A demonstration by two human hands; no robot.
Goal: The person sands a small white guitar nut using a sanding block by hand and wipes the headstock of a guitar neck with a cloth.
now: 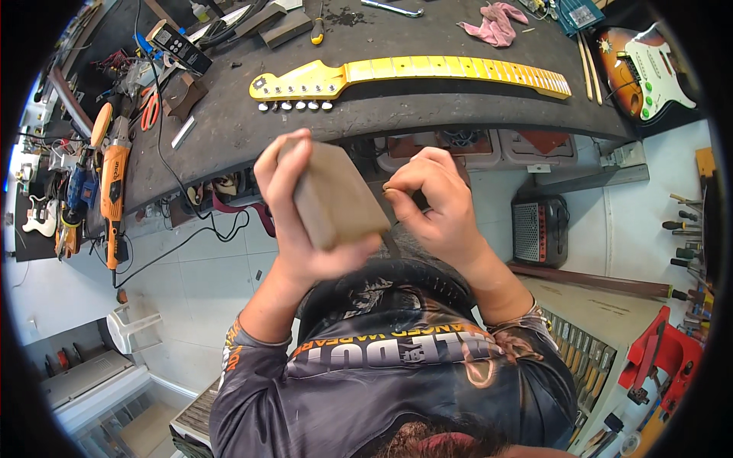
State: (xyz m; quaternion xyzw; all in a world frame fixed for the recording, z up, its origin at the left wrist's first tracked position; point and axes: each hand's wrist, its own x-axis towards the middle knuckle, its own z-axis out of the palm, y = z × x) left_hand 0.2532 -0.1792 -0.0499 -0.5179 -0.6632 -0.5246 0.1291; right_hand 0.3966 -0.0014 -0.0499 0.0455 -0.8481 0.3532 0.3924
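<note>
Block (336, 195), grey-brown and boxy with a little blur, is in the left hand (294, 244), raised in front of the chest on the near side of the tabletop (217, 133). The fingers of that hand wrap its left side and far end, while the thumb side of the palm supports its near end. To its right, just apart from the block, the right hand (447, 206) is held with curled fingers; the thumb and index fingertips stand very narrow, and I cannot tell whether they hold something tiny.

Beyond both hands, a yellow guitar neck (450, 67) lies across the tabletop, its headstock to the left. Farther back are a yellow screwdriver (317, 32) and a crumpled pink cloth (496, 24). At the far right, 2 wooden sticks (589, 69) lie beside a sunburst guitar body (635, 72). On the left are red-handled scissors (150, 109) and an orange power tool (114, 175). On the right, below the tabletop's level, a dark speaker box (539, 230) stands on the floor, and a red clamp-like tool (663, 355) is nearer the person.
</note>
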